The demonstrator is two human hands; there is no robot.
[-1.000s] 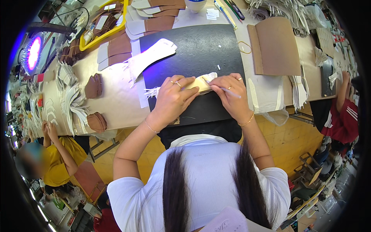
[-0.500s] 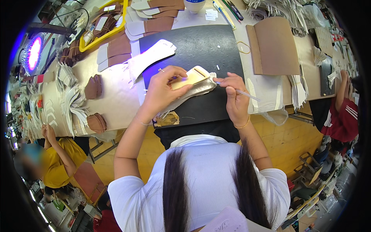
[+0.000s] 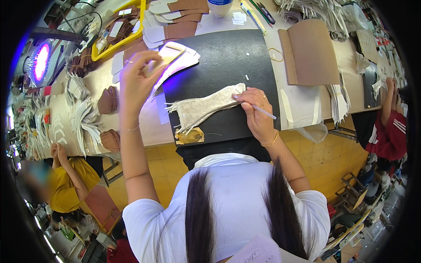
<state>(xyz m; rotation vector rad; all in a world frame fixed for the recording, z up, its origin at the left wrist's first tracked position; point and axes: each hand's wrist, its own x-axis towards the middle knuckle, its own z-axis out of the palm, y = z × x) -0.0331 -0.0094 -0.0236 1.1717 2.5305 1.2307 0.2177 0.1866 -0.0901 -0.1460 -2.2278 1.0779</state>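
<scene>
We see a cluttered workbench [image 3: 144,131] with a black mat [image 3: 228,57] at its middle. Our left hand [image 3: 137,81] is raised, fingers pinching a tan flat piece [image 3: 169,55] above the white cutouts [image 3: 182,65]. Our right hand [image 3: 258,111] grips a thin white stick [image 3: 264,112], fingertips pressing on the glittery shoe piece [image 3: 206,107], which stretches leftward across the mat.

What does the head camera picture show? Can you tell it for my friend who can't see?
A person at a worktable lifts a tan insole-shaped piece in the left hand, while the right hand holds a thin white stick against a pale, fringed fabric piece lying on a black mat. Stacks of cut pieces surround it.
</scene>
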